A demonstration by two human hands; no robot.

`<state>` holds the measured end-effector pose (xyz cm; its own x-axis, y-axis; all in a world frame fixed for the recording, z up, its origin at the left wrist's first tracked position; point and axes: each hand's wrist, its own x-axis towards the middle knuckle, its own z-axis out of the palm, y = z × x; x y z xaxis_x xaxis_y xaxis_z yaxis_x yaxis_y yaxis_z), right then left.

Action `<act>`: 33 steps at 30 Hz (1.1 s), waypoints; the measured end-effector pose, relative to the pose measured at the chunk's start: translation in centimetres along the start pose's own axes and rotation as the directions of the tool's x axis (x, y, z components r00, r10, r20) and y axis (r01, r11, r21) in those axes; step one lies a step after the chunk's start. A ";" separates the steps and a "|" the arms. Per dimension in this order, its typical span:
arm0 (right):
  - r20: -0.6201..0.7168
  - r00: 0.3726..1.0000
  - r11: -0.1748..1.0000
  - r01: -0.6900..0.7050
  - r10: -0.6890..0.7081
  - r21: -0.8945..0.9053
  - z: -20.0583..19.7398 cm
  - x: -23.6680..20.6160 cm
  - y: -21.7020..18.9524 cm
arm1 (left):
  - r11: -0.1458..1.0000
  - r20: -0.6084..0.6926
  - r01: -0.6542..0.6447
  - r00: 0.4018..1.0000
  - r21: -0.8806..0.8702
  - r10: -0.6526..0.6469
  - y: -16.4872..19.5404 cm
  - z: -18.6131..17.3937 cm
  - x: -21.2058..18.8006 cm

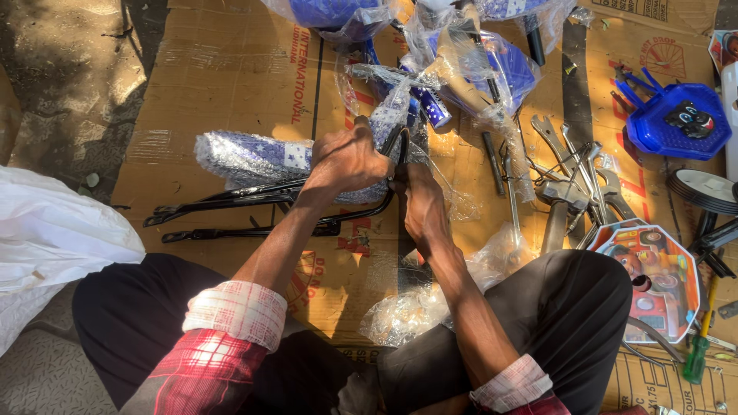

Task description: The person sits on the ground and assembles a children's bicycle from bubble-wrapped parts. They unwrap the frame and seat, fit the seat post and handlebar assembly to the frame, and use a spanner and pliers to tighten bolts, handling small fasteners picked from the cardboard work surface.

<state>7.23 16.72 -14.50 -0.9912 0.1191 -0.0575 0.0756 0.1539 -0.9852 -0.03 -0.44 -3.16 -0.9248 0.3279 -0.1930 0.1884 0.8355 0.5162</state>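
A: Flattened cardboard (231,69) covers the ground; the person sits on it, knees at bottom.

B: At centre frame, the left hand (346,160) is closed over a bubble-wrapped blue part (254,157), and the right hand (419,204) grips the black metal frame (231,198).

A: Unwrapping stage, seemingly; next needs the wrap pulled clear. Spanners (573,165) lie at right.

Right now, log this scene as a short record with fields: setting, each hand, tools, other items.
setting: flattened cardboard sheet on the ground, person seated over it
left hand: left hand grips a bubble-wrapped blue frame part with black metal stays
right hand: right hand on the black curved piece beside it
tools: spanners and hammer, green-handled screwdriver
other items: blue plastic basket, small wheel, white bag
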 end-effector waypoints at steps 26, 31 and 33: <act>0.046 0.971 0.793 -0.218 0.235 0.569 -4.0 0.0 -3.5 | 0.998 0.161 0.051 0.986 -0.028 -0.045 2.0 -2.4 -1.0; -0.051 0.954 0.850 -0.236 0.294 0.471 -2.6 -0.3 -4.9 | 0.998 0.158 0.050 0.986 -0.041 -0.043 1.8 -2.2 -0.8; -0.043 0.974 0.857 -0.175 0.223 0.484 -1.8 -0.4 -5.3 | 0.998 0.133 0.045 0.990 -0.041 -0.040 1.7 -2.1 -0.7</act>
<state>7.39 17.62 -8.95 -0.9437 0.1922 -0.2692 0.1863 -0.3637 -0.9127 0.22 -0.21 -0.39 -0.8792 0.3505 -0.3229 0.1327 0.8309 0.5404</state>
